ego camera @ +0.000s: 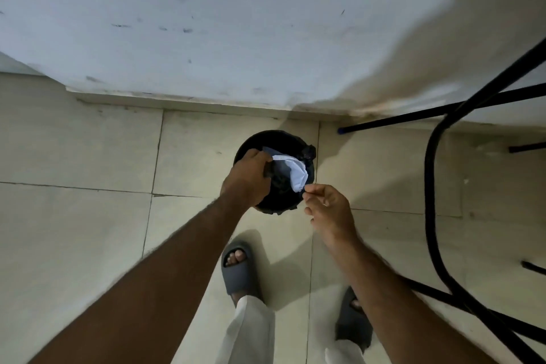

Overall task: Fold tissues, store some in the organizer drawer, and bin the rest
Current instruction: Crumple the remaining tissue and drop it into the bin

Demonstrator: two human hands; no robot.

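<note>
A round black bin [267, 136] with a black liner stands on the tiled floor near the wall. A crumpled white tissue [295, 172] lies across its open mouth, toward the right side. My left hand [245, 181] is closed on the dark liner at the bin's left rim. My right hand [328, 210] is at the bin's near right edge, with thumb and forefinger pinched on the tissue's lower corner. The bin's inside is dark and mostly hidden by my left hand and the tissue.
A black metal tube frame [432, 186] curves down the right side, close to my right arm. The scuffed white wall [236, 23] rises just behind the bin. My feet in grey slides [238, 270] stand on the floor right below the bin.
</note>
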